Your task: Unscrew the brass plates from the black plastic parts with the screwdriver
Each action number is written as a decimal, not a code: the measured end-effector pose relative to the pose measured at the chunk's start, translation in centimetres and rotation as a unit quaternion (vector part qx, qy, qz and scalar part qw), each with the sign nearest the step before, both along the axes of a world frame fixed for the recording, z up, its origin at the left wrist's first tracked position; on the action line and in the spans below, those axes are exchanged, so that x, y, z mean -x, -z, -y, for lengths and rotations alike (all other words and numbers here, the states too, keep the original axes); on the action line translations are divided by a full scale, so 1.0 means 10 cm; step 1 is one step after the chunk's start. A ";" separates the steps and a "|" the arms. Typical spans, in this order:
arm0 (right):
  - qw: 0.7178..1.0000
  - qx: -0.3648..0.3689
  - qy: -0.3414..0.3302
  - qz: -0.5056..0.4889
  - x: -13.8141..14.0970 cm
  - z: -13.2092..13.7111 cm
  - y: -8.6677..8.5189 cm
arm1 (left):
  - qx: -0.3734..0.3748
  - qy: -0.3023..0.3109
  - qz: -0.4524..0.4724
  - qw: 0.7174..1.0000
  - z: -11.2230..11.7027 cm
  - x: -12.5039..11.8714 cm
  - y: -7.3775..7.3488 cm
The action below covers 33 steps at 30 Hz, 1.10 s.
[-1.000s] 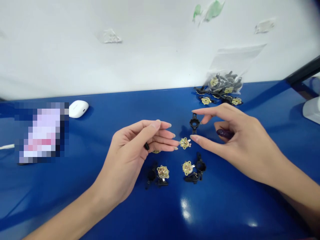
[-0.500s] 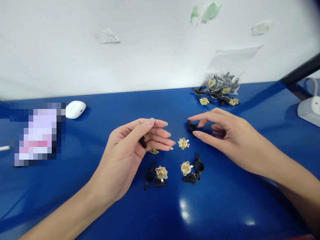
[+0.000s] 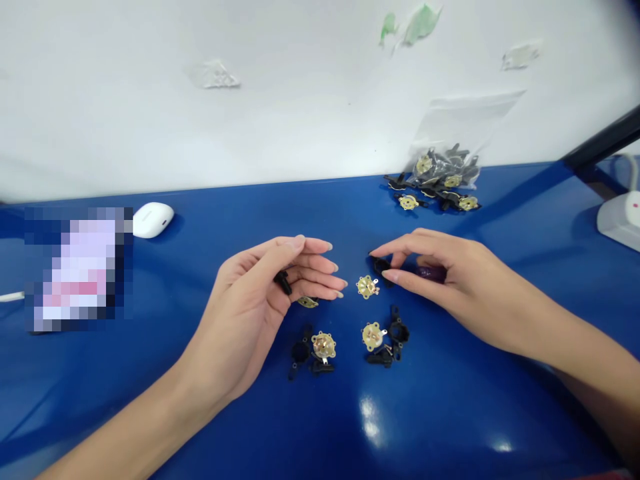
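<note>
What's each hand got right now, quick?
Left hand: partly closed, holding a small black piece.
Right hand: closed, pinching a black plastic part.

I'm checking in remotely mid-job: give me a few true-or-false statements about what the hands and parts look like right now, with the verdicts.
1. The right hand is pinching a black plastic frame. True.
2. The left hand is empty. False: it holds a small black piece.
3. A clear zip bag of black and gold parts lies at the far edge of the blue table. True.
4. The white rounded case lies to the right of the zip bag. False: it lies well to the left, beyond the left hand.
</note>
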State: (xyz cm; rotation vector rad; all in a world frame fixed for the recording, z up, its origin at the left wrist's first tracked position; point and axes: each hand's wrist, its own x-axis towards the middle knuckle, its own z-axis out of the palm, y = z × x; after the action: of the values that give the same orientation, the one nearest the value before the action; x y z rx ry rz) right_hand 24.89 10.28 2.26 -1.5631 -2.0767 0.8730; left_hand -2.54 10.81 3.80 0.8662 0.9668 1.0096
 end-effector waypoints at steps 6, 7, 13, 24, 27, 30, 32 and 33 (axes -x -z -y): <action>1.000 0.002 -0.004 -0.003 0.02 0.01 0.01 | 0.003 0.001 -0.001 1.000 -0.01 0.00 0.01; 1.000 0.000 -0.005 0.000 0.02 0.01 0.01 | 0.003 0.000 -0.002 1.000 -0.01 0.01 0.01; 1.000 -0.006 -0.007 0.002 0.02 0.02 0.01 | 0.004 0.001 -0.002 1.000 0.00 0.01 0.00; 1.000 -0.015 -0.006 0.017 0.02 0.02 -0.01 | 0.020 0.001 0.036 0.999 0.00 -0.03 -0.03; 0.997 -0.066 0.032 -0.006 0.08 0.06 -0.07 | 0.051 0.012 0.096 0.994 0.00 -0.04 -0.07; 0.984 -0.162 0.066 -0.035 0.17 0.14 -0.15 | 0.087 0.044 0.147 0.984 0.03 -0.05 -0.12; 0.974 -0.217 0.049 -0.043 0.25 0.21 -0.20 | 0.115 0.068 0.162 0.978 0.05 -0.05 -0.15; 0.972 -0.231 0.025 -0.041 0.29 0.24 -0.21 | 0.125 0.079 0.165 0.975 0.07 -0.06 -0.16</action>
State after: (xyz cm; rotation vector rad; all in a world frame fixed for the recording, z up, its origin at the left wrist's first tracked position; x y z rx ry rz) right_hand 21.95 7.83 4.36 -1.2960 -1.9883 0.3864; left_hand -1.95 10.13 5.38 0.5356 0.7112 0.8418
